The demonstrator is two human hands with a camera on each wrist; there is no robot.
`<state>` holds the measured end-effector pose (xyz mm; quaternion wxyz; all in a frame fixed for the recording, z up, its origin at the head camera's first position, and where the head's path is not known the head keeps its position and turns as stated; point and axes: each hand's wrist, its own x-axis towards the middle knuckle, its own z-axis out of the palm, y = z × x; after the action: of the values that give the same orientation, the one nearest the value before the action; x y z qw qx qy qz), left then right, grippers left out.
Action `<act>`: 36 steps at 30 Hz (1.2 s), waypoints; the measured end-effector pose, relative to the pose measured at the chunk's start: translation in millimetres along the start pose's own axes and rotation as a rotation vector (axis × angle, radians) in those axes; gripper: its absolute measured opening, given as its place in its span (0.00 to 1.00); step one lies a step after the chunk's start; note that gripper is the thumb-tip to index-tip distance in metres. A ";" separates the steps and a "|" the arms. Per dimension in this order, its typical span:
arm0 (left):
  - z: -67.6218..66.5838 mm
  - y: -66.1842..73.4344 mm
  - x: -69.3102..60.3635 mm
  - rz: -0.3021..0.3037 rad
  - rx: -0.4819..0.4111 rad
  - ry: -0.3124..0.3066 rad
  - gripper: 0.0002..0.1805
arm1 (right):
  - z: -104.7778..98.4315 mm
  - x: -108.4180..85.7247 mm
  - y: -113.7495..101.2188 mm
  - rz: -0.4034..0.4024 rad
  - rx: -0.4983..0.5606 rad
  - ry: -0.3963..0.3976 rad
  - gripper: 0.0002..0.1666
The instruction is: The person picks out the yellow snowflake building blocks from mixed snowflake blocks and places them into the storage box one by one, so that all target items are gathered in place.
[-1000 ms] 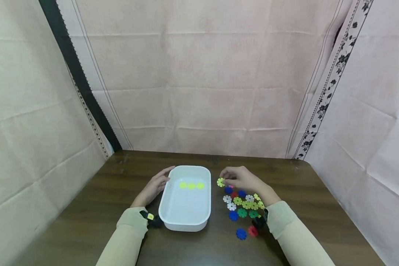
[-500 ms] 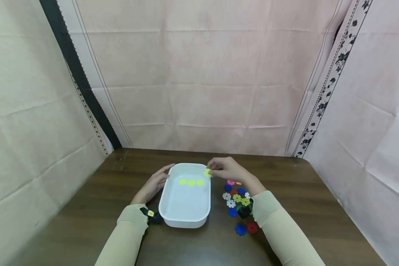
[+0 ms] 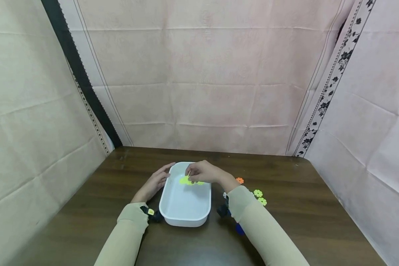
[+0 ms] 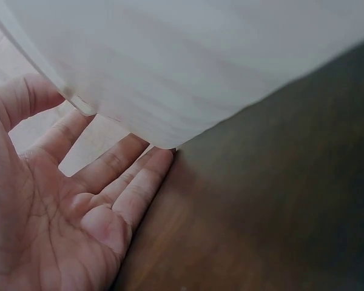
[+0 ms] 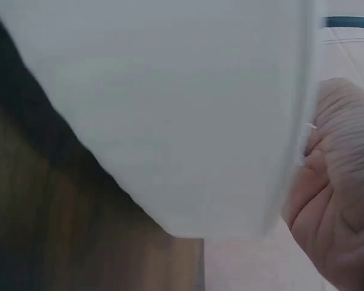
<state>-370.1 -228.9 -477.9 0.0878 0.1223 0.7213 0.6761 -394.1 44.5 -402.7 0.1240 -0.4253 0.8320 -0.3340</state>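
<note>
My left hand [image 3: 154, 184] touches the left side of a white plastic tray [image 3: 183, 207]. In the left wrist view its fingers [image 4: 136, 188] lie straight against the tray's outer wall, with the thumb at the rim. My right hand [image 3: 206, 173] is over the far part of the tray, pinching a yellow flower-shaped disc [image 3: 187, 178]. Other yellow discs [image 3: 200, 183] lie in a row below it, partly covered by the hand. In the right wrist view the tray wall hides the fingertips of the right hand [image 5: 340, 182].
Loose flower-shaped discs lie on the brown wooden table [image 3: 302, 214] right of the tray, mostly behind the right sleeve [image 3: 252, 218]. An orange disc [image 3: 239, 180], yellow-green discs [image 3: 261, 201] and a blue disc [image 3: 239, 229] show. Pale cloth hangs around the table.
My right hand has carried the yellow disc from the loose discs leftward, over the tray's right rim, to above the yellow row. My left hand has stayed at the tray's side.
</note>
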 end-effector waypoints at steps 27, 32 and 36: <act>0.5 4.3 2.0 0.013 -0.003 0.009 0.29 | 21.0 19.8 0.2 0.066 -0.214 -0.049 0.14; 1.0 3.1 1.0 0.008 -0.006 0.008 0.28 | 22.8 18.9 3.1 0.054 -0.183 -0.035 0.13; 1.1 1.7 -1.1 0.002 -0.003 0.014 0.27 | 24.5 18.2 4.6 0.041 -0.169 -0.018 0.11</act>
<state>-368.7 -228.1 -476.4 0.0821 0.1182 0.7208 0.6780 -396.1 21.0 -422.6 0.1017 -0.4203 0.8645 -0.2562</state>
